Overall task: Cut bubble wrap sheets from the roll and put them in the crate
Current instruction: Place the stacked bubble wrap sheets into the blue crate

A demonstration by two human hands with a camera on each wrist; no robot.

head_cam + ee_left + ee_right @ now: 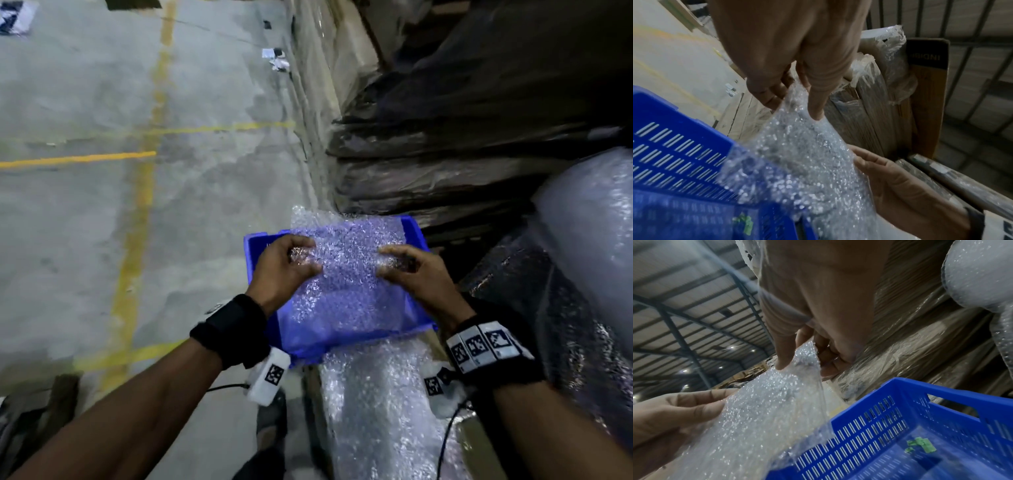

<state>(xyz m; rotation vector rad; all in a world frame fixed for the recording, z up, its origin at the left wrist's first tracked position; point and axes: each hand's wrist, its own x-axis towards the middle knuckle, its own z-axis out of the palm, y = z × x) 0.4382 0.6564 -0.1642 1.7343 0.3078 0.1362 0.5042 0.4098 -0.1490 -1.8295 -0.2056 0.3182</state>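
Both hands pinch one bubble wrap sheet (346,270) by its side edges: the left hand (281,270) with curled fingers (766,95) and thumb, the right hand (416,275) likewise. Stretched between the fingers, the sheet hangs over the blue crate (255,250) directly beneath them. The bubble wrap roll (592,219) stands beyond the right hand's fingers.

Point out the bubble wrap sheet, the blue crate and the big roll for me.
bubble wrap sheet (346,274): head view, middle of the sheet between the hands.
blue crate (890,431): right wrist view, slotted side wall.
bubble wrap roll (589,219): head view, curved outer face at the right edge.
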